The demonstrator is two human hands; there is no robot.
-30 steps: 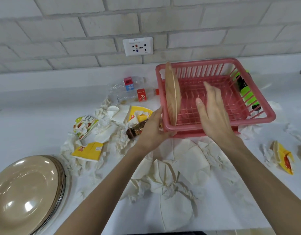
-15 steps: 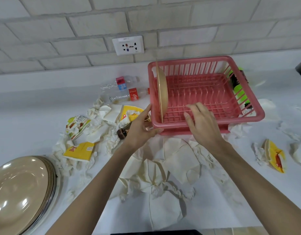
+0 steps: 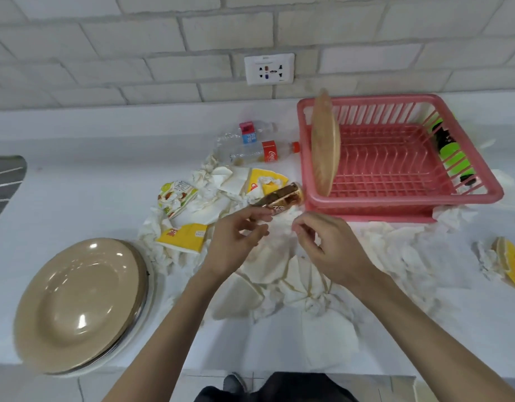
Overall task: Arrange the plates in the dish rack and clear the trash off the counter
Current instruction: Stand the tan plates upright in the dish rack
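Counter [image 3: 76, 184] white, littered; brick wall [image 3: 134, 53] behind; left hand [image 3: 236, 242], right hand [image 3: 326, 245] loosely curled, empty.

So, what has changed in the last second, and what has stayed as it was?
Both hands drew back from the dish rack toward the person: the left hand came off its near left corner, the right hand withdrew from over it. Both are now above the napkins, holding nothing. The plate upright in the rack, the plate stack and the bottles stayed.
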